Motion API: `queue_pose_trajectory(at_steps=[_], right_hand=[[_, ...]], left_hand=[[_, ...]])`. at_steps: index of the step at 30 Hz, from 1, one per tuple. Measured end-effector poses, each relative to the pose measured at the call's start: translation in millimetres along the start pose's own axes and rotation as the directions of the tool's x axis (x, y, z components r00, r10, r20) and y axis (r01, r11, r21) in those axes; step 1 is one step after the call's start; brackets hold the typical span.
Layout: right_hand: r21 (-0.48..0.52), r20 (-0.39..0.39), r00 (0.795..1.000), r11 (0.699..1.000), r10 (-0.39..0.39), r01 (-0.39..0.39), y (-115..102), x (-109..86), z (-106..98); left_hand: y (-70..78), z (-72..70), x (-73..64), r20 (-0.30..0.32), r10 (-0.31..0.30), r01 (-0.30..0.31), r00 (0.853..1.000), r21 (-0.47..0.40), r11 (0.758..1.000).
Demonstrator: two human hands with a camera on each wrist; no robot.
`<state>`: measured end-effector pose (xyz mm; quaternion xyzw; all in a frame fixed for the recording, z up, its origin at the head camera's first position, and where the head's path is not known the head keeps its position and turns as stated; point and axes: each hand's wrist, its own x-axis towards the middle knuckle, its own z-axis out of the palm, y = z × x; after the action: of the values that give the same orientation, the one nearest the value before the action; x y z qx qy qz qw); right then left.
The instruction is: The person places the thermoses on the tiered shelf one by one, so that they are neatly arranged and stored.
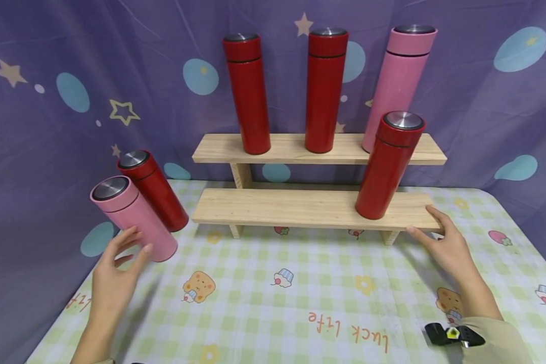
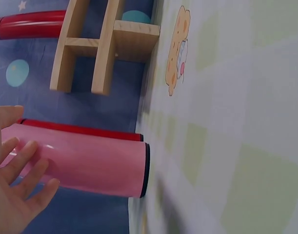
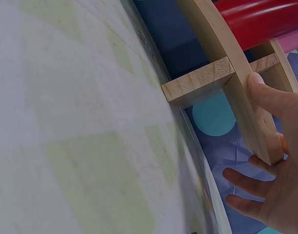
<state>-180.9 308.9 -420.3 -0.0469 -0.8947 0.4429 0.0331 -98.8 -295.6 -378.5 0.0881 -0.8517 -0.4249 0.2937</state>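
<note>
A pink thermos bottle (image 1: 147, 222) stands on the left of the table, with a red thermos bottle (image 1: 161, 194) close behind it. My left hand (image 1: 116, 275) is at the pink bottle's near side, fingers loosely spread and fingertips right by its wall; the left wrist view shows the fingers (image 2: 29, 168) overlapping the bottle without wrapping it. On the right, my right hand (image 1: 450, 247) holds the end of the lower board of a two-tier wooden shelf (image 1: 277, 207). Its thumb lies on the front edge and its index finger reaches the far side, while the other fingers (image 3: 246, 183) hang loose.
One red bottle (image 1: 387, 172) stands on the lower board, toward the right. The upper board (image 1: 286, 146) carries two red bottles (image 1: 250, 101) and a pink bottle (image 1: 398, 83). A checked cloth (image 1: 255, 303) covers the table; a purple curtain (image 1: 141, 60) hangs behind.
</note>
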Motion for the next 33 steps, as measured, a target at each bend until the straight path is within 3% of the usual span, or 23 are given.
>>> queue_pose_trajectory(at_steps=[12,25,33], right_hand=[[0.010,0.005,1.000,1.000,-0.009,0.009,1,1.6,1],[0.007,0.006,1.000,1.000,-0.001,0.000,0,2.2,1],[0.004,0.000,1.000,1.000,0.002,-0.002,0,1.0,0]], left_hand=[[-8.5,-3.4,4.6,-0.107,-0.067,0.062,0.992,-0.051,0.997],[-16.8,-6.9,19.7,-0.091,-0.174,0.171,0.980,-0.043,0.984],[-20.5,0.5,28.7,-0.061,-0.214,0.212,0.975,-0.039,0.976]])
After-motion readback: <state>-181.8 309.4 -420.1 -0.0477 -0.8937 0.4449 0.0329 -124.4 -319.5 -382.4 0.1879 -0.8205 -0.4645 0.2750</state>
